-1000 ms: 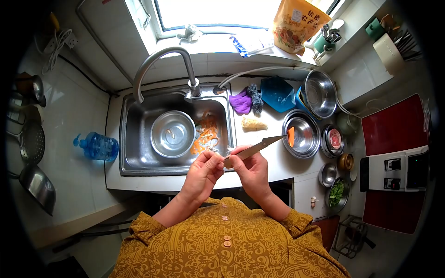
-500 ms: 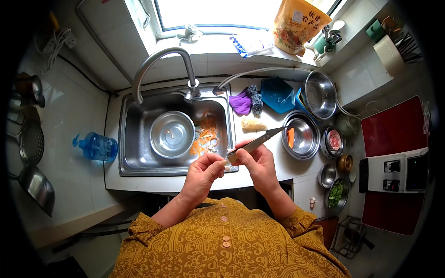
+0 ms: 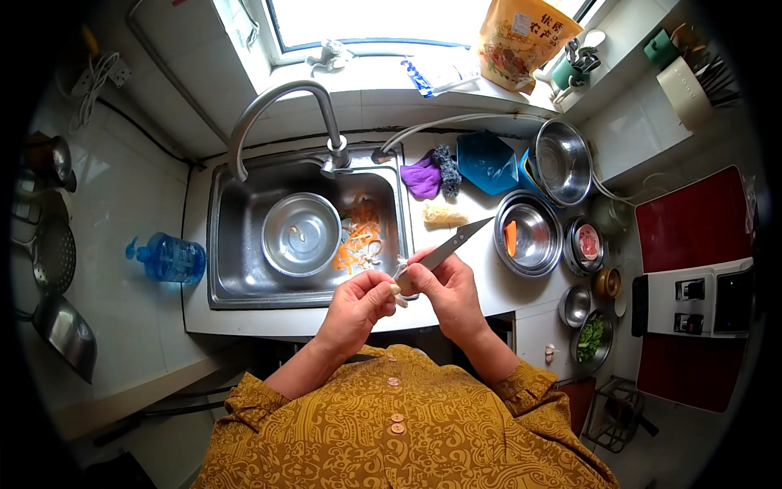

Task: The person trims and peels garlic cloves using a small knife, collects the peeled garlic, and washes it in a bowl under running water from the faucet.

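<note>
My left hand (image 3: 358, 303) is closed in a pinch on a small pale garlic clove (image 3: 396, 289) with loose skin about it. Close beside it, my right hand (image 3: 446, 292) is wrapped round the handle of a knife (image 3: 453, 244), whose blade points up and to the right. Both hands are over the front right edge of the sink (image 3: 213, 244). In the sink stands a metal bowl (image 3: 281, 259) with a few small pale pieces inside. Orange and white peelings (image 3: 363, 236) lie to the right of that bowl.
Right of the knife, a steel bowl (image 3: 544, 244) holds a carrot piece (image 3: 511, 238). A yellowish sponge-like piece (image 3: 443, 213), purple cloth (image 3: 421, 177) and blue container (image 3: 487, 163) lie behind. A bowl of greens (image 3: 590, 336) and garlic cloves (image 3: 550, 352) are front right. The faucet (image 3: 332, 122) arches over the sink.
The knife has turned slightly, its tip now lower and nearer to me. White skin shows more plainly between the hands. Both hands stay almost in place.
</note>
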### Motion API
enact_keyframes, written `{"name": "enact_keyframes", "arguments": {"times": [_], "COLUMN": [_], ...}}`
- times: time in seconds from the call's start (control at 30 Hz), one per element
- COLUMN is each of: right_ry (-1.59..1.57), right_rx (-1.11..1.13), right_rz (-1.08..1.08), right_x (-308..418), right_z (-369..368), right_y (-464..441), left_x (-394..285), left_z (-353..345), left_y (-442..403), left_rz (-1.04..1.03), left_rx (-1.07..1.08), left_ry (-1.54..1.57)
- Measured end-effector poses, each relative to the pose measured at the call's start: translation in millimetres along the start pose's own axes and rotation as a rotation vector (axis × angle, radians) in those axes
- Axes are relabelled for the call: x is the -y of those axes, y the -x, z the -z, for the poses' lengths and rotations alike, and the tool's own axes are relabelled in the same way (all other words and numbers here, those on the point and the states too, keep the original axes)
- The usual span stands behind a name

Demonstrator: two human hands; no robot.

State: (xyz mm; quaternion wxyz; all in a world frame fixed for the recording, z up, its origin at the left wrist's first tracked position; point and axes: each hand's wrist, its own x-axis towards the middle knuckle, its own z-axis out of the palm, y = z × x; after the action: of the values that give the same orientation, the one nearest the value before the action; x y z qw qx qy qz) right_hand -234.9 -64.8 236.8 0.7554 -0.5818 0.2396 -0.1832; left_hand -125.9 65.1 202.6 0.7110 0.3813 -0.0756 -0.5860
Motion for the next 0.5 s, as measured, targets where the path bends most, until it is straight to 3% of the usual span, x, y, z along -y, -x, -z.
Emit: {"name": "enact_keyframes", "arguments": {"times": [0.07, 0.17, 0.3, 0.4, 0.5], "right_ry": [-0.273, -0.423, -0.414, -0.342, -0.149], "right_rx": [-0.053, -0.059, -0.098, -0.135, -0.137], "right_rz": [-0.101, -0.142, -0.093, -0.005, 0.097], "right_x": [-5, -9, -11, -11, -9], "right_z": [-3, -4, -7, -8, -10], "right_y": [1, 3, 3, 2, 2], "left_x": [2, 2, 1, 2, 1], "left_z": [-5, -9, -18, -15, -21], "left_y": [0, -1, 0, -1, 1], "left_rz": [-0.025, -0.105, -0.182, -0.445, -0.339], "left_rx": [0.009, -0.031, -0.121, -0.105, -0.163], "left_ry": [0.012, 0.007, -0.084, -0.41, -0.343]}}
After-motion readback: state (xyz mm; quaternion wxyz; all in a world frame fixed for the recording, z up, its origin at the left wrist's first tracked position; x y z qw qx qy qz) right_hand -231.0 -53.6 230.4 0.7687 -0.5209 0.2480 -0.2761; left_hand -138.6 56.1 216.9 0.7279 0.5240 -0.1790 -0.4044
